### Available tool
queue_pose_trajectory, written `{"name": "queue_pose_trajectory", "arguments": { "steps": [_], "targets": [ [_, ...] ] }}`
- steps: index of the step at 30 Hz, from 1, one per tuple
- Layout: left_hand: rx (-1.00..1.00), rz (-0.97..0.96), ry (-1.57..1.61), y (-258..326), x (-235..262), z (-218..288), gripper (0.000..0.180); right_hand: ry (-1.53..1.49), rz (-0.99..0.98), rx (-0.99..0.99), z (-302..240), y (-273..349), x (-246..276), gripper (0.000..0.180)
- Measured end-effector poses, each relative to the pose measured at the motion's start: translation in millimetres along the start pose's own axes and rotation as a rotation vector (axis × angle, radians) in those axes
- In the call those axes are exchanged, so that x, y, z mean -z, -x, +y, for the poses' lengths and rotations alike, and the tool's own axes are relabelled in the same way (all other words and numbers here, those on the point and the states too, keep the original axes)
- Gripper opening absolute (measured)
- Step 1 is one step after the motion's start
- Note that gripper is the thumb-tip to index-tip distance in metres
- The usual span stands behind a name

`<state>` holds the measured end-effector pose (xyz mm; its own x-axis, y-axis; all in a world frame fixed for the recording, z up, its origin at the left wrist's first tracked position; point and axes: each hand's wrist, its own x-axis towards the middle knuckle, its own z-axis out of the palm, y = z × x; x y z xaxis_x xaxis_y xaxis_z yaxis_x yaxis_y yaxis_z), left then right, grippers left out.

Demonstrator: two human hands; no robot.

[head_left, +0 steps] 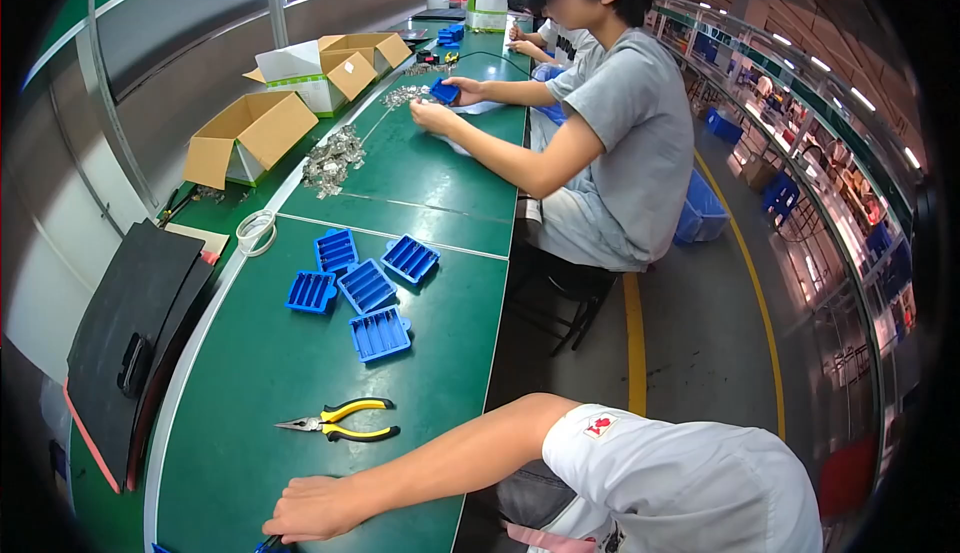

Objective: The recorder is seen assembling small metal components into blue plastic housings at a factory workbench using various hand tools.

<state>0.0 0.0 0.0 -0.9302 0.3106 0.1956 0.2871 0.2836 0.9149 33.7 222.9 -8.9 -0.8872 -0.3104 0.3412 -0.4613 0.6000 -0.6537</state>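
Note:
My right hand (315, 508) rests low over the green table at the bottom of the view, its forearm reaching in from the right. Its fingers are curled down around a small dark and blue thing (270, 545), mostly cut off by the lower edge, so its kind does not show. Just beyond that hand lies a pair of yellow and black long-nose pliers (345, 420), its jaws pointing left. Farther up the table several blue slotted plastic boxes (367, 286) sit in a loose group. My left hand is out of view.
A co-worker (625, 133) sits farther along the table, holding a blue box (445, 91) near piles of small metal parts (333, 161). Open cardboard boxes (250, 133), a white tape roll (257, 233) and black panels (140, 323) line the left side. A blue bin (702, 208) stands on the floor.

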Motion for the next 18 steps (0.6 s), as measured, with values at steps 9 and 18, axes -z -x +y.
{"name": "queue_pose_trajectory", "arguments": {
  "steps": [9,18],
  "targets": [
    [0.009,-0.005,0.012,3.1,-6.4,7.7,0.025,-0.028,0.034,0.05,-6.5,5.3,10.0,0.02],
    [-0.033,0.119,-0.144,16.3,2.5,19.7,0.024,0.184,0.01,0.112,-5.3,-8.5,-14.0,0.018]
  ]
}}
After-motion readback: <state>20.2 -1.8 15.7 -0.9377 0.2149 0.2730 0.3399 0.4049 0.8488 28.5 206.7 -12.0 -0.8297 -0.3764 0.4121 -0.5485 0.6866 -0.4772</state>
